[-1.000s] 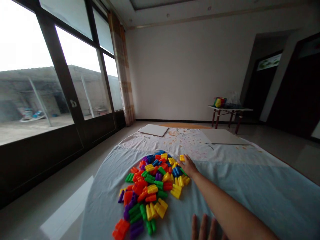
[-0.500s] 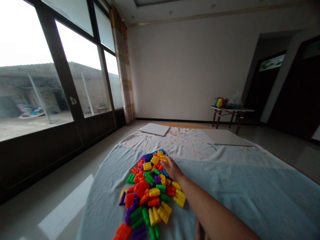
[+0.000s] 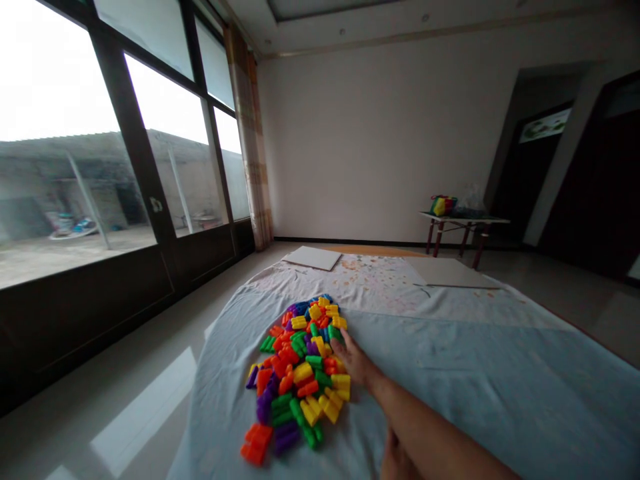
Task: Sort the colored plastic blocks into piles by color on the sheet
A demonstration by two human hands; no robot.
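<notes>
While the left hand (image 3: pixel 400 463) sits at the lower frame edge, partly hidden by the right forearm (image 3: pixel 430 430), its grip cannot be told. The right hand (image 3: pixel 354 360) lies nearer the heap, its grip open, with fingers (image 3: pixel 341 343) spread and pinching nothing visible. Interlocking plastic blocks (image 3: pixel 300 370) in red, yellow, green, blue and purple form a heap at the hand's 9 o'clock, long axis running 1 to 7 o'clock; a green block (image 3: pixel 335 333) lies just off the fingertips at 11 o'clock. All rest on a pale blue bed sheet (image 3: pixel 480 373). Farther off lie a white board (image 3: pixel 313 258) at 12 o'clock, a second white board (image 3: pixel 450 272) at 1 o'clock, and a red-legged counter (image 3: pixel 465 217) bearing a multicoloured bag (image 3: pixel 443 206).
</notes>
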